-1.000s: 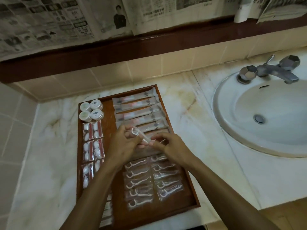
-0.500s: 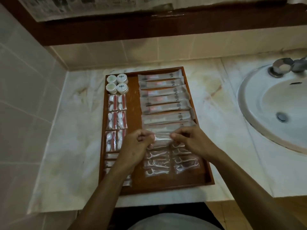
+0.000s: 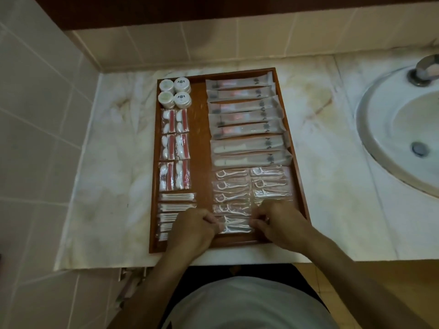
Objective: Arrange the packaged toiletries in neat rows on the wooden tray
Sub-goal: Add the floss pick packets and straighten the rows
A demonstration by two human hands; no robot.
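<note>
A wooden tray [image 3: 200, 148] lies on the marble counter. It holds several long toothbrush packets [image 3: 244, 115] at the upper right and two columns of clear floss pick packets [image 3: 231, 186] below them. White round containers [image 3: 175, 92], red-and-white packets [image 3: 175, 148] and cotton swab packets [image 3: 177, 197] line its left side. My left hand [image 3: 193, 230] and my right hand [image 3: 276, 222] pinch the two ends of one floss pick packet [image 3: 236, 227] lying at the near end of the left floss column.
A white sink [image 3: 403, 138] with a metal tap [image 3: 425, 70] is set into the counter [image 3: 107, 174] to the right of the tray. Tiled walls rise on the left and behind. The counter's front edge runs just under my wrists.
Both hands have carried the floss pick packet from the middle of the tray down to its near end. The view has tilted downward, so the newspapers and most of the tap are out of sight.
</note>
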